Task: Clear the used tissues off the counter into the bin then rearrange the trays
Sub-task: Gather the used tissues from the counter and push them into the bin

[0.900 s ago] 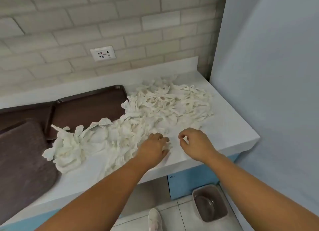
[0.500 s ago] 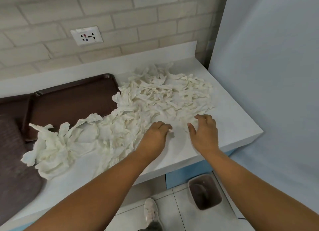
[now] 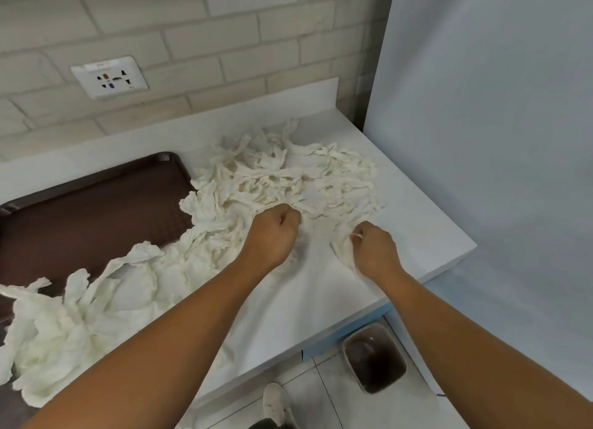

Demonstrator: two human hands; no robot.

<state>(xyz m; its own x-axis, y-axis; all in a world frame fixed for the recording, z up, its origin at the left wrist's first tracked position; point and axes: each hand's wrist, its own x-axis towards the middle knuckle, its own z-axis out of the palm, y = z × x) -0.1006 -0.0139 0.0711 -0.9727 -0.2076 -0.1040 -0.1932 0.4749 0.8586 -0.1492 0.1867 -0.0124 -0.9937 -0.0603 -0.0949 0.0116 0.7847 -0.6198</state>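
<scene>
Both fists are closed in the tissues (image 3: 272, 178) strewn over the counter (image 3: 417, 229): the left hand (image 3: 272, 233) clenches a clump with its fingertips hidden, and the right hand (image 3: 373, 249) pinches a strand. At 9 o'clock the tray (image 3: 96, 217) is cut off, with tissues overlapping it. There is bare counter at 3 o'clock, and the bin (image 3: 373, 358) is on the floor at 5 o'clock.

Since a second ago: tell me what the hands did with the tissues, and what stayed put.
Both hands closed on the tissues. The left hand, which lay loosely on the pile, now bunches a fistful. The right hand spread open, then curled, and now pinches a tissue at the pile's near edge. The tray, the bin and the rest of the pile stayed put.
</scene>
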